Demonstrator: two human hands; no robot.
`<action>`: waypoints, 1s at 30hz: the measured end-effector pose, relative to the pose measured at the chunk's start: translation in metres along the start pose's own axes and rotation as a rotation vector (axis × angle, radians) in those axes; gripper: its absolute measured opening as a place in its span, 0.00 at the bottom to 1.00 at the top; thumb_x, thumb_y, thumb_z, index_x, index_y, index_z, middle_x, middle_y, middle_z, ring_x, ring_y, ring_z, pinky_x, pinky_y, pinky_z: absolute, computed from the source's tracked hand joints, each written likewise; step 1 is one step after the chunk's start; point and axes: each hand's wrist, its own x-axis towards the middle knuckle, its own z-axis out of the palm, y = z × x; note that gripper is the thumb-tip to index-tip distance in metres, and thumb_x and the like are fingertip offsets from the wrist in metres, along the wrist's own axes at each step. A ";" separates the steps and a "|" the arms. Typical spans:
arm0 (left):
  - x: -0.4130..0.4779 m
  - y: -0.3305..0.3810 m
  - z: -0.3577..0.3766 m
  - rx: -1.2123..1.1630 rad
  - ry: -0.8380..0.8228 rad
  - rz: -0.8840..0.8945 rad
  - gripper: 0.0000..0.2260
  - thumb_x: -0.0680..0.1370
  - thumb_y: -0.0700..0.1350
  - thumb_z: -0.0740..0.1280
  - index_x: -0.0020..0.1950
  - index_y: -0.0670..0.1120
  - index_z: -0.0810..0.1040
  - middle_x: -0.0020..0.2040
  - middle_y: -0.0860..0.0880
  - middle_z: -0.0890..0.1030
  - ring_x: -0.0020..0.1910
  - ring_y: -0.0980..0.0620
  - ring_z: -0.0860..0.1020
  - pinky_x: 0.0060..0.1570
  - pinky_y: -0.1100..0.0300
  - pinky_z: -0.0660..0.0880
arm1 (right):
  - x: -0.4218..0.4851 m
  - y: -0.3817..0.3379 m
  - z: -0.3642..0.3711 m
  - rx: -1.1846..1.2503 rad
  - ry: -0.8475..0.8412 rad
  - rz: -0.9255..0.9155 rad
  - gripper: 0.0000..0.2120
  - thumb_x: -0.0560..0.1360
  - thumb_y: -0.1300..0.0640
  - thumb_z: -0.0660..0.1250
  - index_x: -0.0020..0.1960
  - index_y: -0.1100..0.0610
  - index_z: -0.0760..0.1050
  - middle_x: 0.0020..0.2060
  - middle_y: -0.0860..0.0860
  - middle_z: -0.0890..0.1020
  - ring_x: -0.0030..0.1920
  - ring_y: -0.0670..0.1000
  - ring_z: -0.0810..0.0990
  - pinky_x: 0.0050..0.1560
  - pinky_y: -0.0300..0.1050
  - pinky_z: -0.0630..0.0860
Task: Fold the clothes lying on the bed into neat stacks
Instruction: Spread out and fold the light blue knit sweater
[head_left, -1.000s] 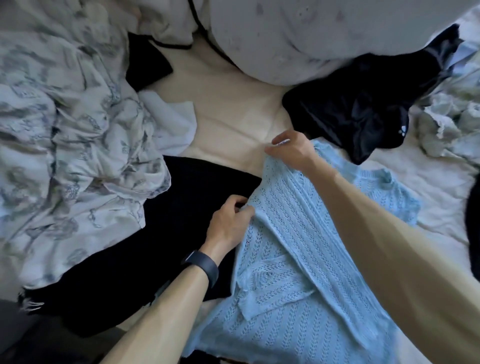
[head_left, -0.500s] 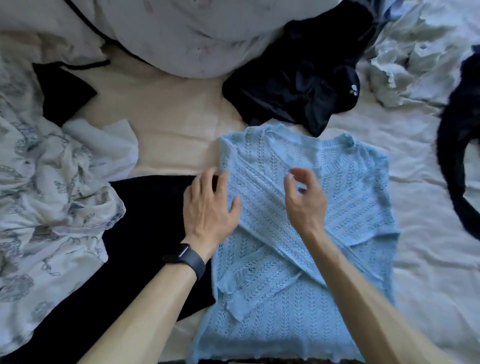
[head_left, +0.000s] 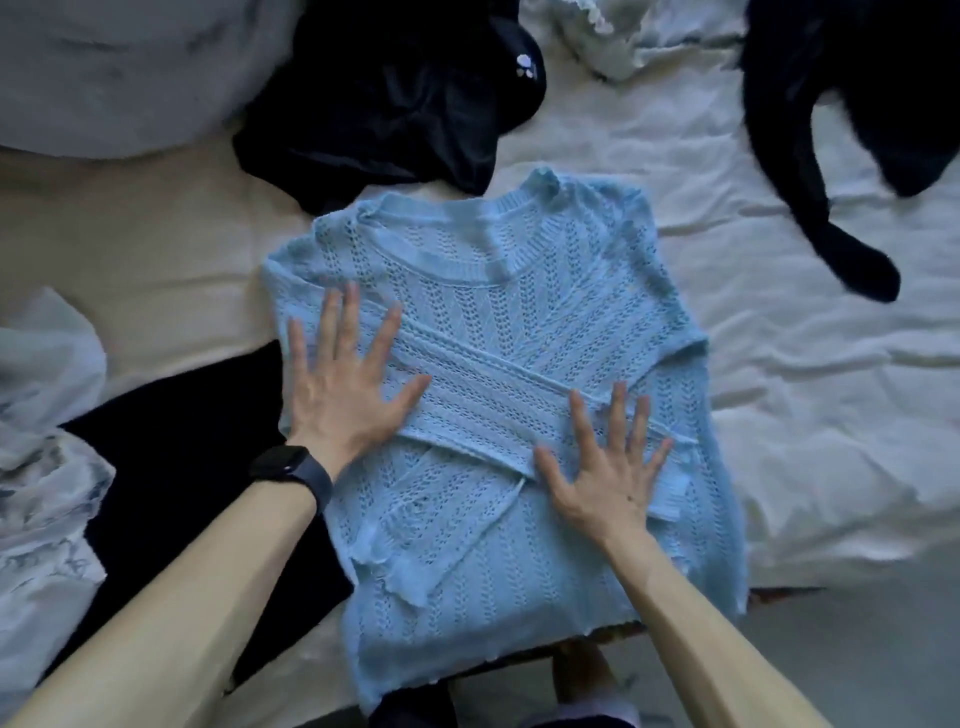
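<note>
A light blue knit sweater (head_left: 519, 291) lies flat on the bed, neckline away from me, both sleeves folded across its front. My left hand (head_left: 343, 384), with a dark watch on the wrist, presses flat with spread fingers on the sweater's left side. My right hand (head_left: 608, 467) lies flat with spread fingers on the folded sleeve at the lower right. Neither hand grips any cloth. The sweater's hem hangs at the bed's near edge.
A black garment (head_left: 395, 98) is crumpled just beyond the sweater. Another black piece (head_left: 852, 130) lies at the far right. A black cloth (head_left: 171, 467) sits under the sweater's left edge. A patterned white duvet (head_left: 41, 467) bunches at left, a pale pillow (head_left: 119, 67) at top left.
Both hands have let go of the sleeve and flattened onto the sweater. The left sleeve now lies straight across the chest. The view has shifted right and closer.
</note>
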 end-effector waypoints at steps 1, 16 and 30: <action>-0.008 0.015 0.002 -0.008 0.029 0.071 0.37 0.76 0.74 0.45 0.81 0.59 0.44 0.82 0.46 0.38 0.80 0.43 0.37 0.74 0.34 0.38 | -0.004 0.004 0.000 0.016 0.042 0.012 0.38 0.74 0.26 0.51 0.81 0.36 0.47 0.82 0.50 0.41 0.81 0.58 0.37 0.73 0.71 0.33; -0.084 0.076 0.034 -0.019 -0.154 0.049 0.33 0.79 0.68 0.52 0.81 0.59 0.47 0.82 0.48 0.42 0.81 0.45 0.41 0.75 0.35 0.40 | -0.032 0.067 -0.002 0.085 -0.161 0.123 0.38 0.76 0.25 0.49 0.79 0.36 0.36 0.80 0.47 0.33 0.79 0.51 0.28 0.74 0.62 0.28; -0.316 0.092 0.118 -1.018 -0.103 -1.169 0.24 0.74 0.51 0.76 0.62 0.42 0.71 0.59 0.43 0.80 0.56 0.42 0.78 0.56 0.49 0.74 | -0.127 0.220 0.031 0.754 -0.168 0.537 0.30 0.61 0.36 0.80 0.56 0.53 0.80 0.51 0.49 0.86 0.54 0.55 0.84 0.58 0.57 0.79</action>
